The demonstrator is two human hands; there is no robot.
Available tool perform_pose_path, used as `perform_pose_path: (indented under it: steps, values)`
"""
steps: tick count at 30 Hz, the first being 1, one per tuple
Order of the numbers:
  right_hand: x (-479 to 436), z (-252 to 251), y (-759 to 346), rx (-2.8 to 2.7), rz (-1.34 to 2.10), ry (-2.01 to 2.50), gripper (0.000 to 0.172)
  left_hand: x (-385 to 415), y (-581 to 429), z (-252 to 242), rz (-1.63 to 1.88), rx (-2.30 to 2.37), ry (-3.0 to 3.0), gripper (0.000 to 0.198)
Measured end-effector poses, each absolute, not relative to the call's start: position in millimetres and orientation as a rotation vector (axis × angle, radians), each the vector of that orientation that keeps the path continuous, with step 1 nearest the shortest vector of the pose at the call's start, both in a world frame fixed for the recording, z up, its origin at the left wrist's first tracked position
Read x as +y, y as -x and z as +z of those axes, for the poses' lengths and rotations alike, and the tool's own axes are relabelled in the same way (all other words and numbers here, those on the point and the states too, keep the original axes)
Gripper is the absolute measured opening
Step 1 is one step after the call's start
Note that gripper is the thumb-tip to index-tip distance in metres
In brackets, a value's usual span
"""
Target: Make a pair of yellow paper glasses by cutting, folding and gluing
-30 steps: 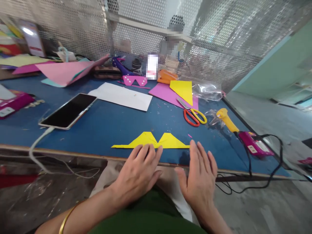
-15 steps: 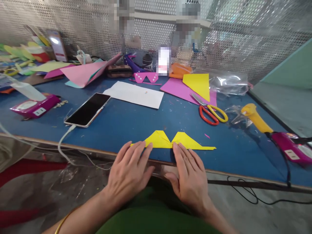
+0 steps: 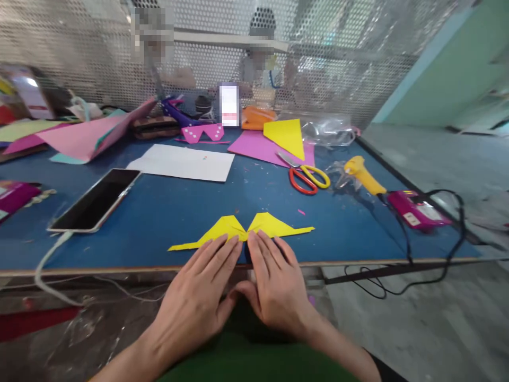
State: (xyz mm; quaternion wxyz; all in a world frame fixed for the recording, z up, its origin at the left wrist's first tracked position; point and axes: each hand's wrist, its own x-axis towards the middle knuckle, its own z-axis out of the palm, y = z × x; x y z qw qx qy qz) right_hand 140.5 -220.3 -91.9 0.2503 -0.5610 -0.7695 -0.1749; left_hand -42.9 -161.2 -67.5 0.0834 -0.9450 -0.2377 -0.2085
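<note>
A yellow paper cut-out point(image 3: 265, 224) lies flat near the front edge of the blue table point(image 3: 159, 212). Its two rounded halves meet at a notch in the middle, and a thin strip sticks out at each end. The fingers of my left hand point(image 3: 199, 292) rest stretched out on its left half. On the right half lie the straight fingers of my right hand point(image 3: 276, 286), just beside the notch. Both thumbs hang below the table edge, their tips close together. My fingertips cover the cut-out's lower middle edge.
Red and yellow scissors point(image 3: 304, 178) lie on the right, near a yellow glue gun point(image 3: 363, 175) and a purple box with a cord point(image 3: 417, 209). A phone point(image 3: 97, 199) with a white cable is at left. Behind are white paper point(image 3: 186, 162) and pink paper glasses point(image 3: 202, 132).
The view has swung to the right, so table items appear farther left. My hands have come closer together on the cut-out, with the thumbs nearer each other.
</note>
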Motion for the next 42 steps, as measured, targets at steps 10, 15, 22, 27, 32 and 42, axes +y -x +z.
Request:
perform_pose_path:
  steps: [10, 15, 22, 27, 32, 42]
  values:
    - [-232.8, -91.2, -189.6, -2.000, -0.427, 1.594, 0.051, -157.9, 27.5, -76.3, -0.656, -0.734, 2.805, 0.061]
    - [-245.0, -94.3, -216.9, -1.973, -0.603, 1.684, 0.048, -161.6, 25.2, -78.9, -0.752, -0.830, 2.810, 0.056]
    - [-227.9, -76.5, -217.8, -2.050, -0.800, 1.581, 0.026, -138.4, 19.7, -61.8, -0.653, -0.717, 2.820, 0.026]
    - [-202.8, -54.1, -221.2, -2.418, -0.887, 1.397, 0.033, -120.7, 10.7, -37.8, -0.445, -0.560, 2.836, 0.011]
    - [-189.0, -50.2, -216.5, -2.511, -0.927, 1.280, 0.033, -118.4, 6.4, -34.9, -0.384, -0.489, 2.835, 0.012]
    - [-125.0, -6.7, -231.6, -1.983, -0.151, 1.426, 0.022, -50.8, 2.9, 15.5, -0.689, -1.089, 2.992, 0.020]
